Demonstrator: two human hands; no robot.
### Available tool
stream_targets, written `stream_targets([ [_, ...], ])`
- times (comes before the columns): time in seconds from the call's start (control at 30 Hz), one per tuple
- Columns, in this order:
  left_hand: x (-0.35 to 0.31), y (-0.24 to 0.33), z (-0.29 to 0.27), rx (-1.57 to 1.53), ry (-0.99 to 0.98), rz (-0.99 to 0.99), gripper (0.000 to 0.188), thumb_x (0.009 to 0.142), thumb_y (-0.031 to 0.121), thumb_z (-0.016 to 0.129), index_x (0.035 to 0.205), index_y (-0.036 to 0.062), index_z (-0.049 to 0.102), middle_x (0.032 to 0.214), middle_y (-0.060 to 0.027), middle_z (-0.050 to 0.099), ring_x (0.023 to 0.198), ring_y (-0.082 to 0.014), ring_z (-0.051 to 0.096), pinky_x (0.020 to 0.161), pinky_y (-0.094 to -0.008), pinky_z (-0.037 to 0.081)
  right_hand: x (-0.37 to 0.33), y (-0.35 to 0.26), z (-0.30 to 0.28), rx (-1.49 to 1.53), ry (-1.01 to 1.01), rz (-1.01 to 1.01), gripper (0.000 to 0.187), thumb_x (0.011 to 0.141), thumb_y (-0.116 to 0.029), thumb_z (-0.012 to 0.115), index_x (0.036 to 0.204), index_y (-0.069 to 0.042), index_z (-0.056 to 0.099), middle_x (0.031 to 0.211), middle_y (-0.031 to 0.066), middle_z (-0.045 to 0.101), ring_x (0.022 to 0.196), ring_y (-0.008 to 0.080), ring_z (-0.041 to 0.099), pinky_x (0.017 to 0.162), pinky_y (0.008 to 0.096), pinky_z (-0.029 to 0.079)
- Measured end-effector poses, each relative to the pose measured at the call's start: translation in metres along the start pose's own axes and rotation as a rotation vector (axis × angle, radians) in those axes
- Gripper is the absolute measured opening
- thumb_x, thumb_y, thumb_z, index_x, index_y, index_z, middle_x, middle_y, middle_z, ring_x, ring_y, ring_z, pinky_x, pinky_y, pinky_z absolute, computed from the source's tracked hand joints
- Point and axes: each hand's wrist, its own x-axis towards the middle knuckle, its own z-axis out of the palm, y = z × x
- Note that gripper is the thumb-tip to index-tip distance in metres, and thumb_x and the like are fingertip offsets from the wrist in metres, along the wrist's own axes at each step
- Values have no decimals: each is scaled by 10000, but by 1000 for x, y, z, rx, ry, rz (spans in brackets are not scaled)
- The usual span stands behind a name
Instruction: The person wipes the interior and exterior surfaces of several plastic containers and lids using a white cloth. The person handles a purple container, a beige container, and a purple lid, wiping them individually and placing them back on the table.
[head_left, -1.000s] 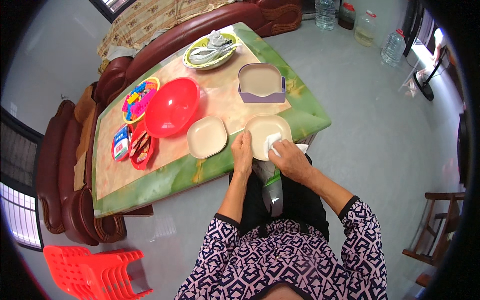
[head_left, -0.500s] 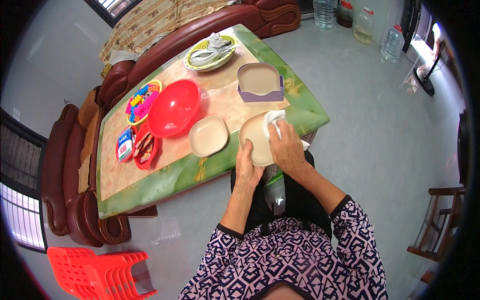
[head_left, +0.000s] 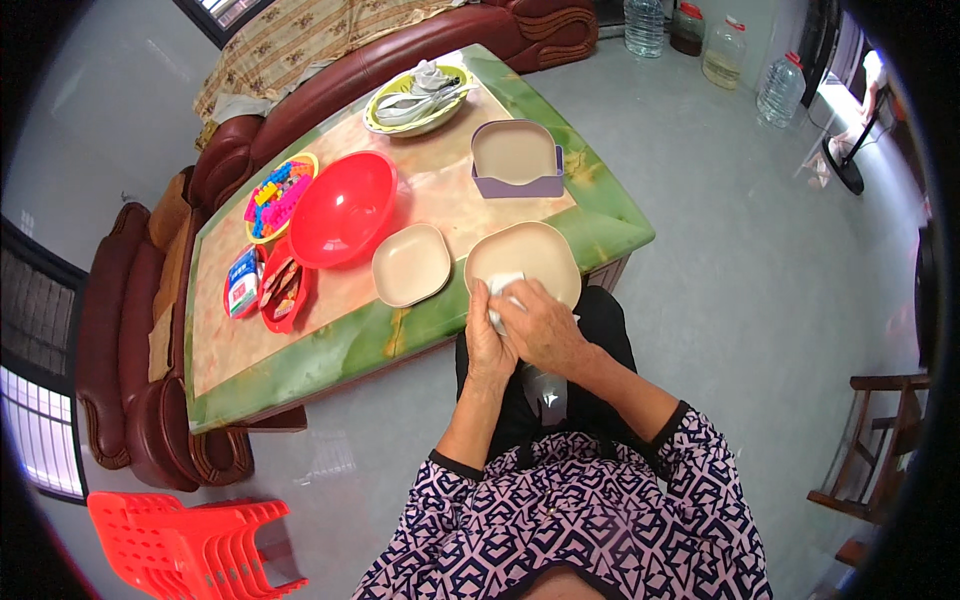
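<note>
My left hand (head_left: 487, 338) grips the near left edge of a beige plate (head_left: 535, 245), its thumb over the rim. The plate is tilted up at the table's near right edge. In my right hand (head_left: 542, 325) is a bunched white cloth (head_left: 507, 288), pressed on the plate's near left part beside my left thumb. Left of the plate, a smaller beige dish (head_left: 411, 265) lies on the table. Beyond it stands a purple holder (head_left: 518, 186) with a beige plate (head_left: 514, 150) in it.
The green-edged table (head_left: 330, 370) carries a red basin (head_left: 343, 210), a basket of colourful blocks (head_left: 279, 198), a red dish of packets (head_left: 287, 292), a packet of tissues (head_left: 243, 282) and a bowl of spoons (head_left: 418, 102). Red stools (head_left: 190, 540) stand stacked at lower left.
My right hand has moved the cloth from the plate's far right rim down to its near left part. The plate has turned a little and shows more of its inside.
</note>
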Motion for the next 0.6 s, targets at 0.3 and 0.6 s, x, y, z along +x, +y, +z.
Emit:
stream_targets([
  [0.3,-8,0,17,114,41,109,462,965,202,500,1378,103,317,1318,-104,473,1188,-260,502,953,-419,481,21,12,0,-498,-77,67,143,700,-91,619,797,-15,545,794,115,526,751,264,594,503,326,508],
  [0.6,2,-4,19,195,302,198,403,944,31,470,1333,55,366,1251,-139,515,1095,-248,565,909,-368,513,-18,-5,-30,-351,-234,-108,96,723,-136,594,709,-65,531,749,63,492,697,208,578,467,331,465],
])
